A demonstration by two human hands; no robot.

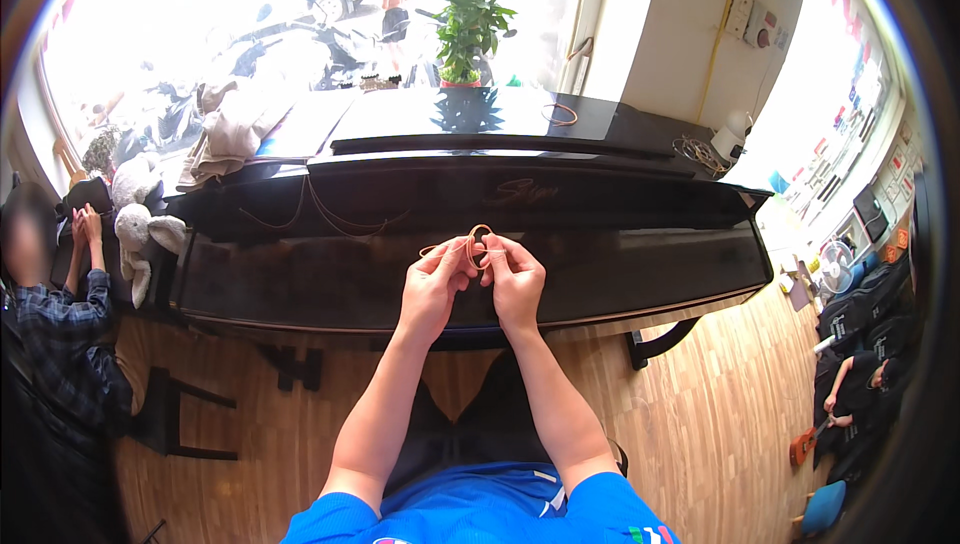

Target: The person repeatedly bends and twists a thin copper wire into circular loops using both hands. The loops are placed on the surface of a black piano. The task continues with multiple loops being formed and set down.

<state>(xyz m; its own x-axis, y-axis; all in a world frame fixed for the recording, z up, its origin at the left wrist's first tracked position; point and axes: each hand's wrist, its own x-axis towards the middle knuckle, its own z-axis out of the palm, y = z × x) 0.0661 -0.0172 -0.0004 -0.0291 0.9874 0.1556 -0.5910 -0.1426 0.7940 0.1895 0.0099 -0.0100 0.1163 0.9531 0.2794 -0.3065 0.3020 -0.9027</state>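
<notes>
Both hands meet in front of a closed black piano (640, 254). A thin tan cord (482, 228), bent into a small loop, is pinched between them. My left hand (433, 289) grips one side of it with thumb and fingers pressed together, and a bit of cord pokes out at its left. On the other side, my right hand (517, 284) pinches the cord too. Fingers hide part of the loop, so I cannot tell if it is knotted. Thin cords (318, 206) hang down the piano's front at left. Another coiled cord (560, 115) lies on its top.
On the piano top are folded cloth (222, 139), papers, a potted plant (470, 24) and a tangle of cable (700, 152). A person (65, 314) sits at left beside plush toys (135, 229) and a dark chair (175, 414). At far right someone holds a ukulele (803, 447).
</notes>
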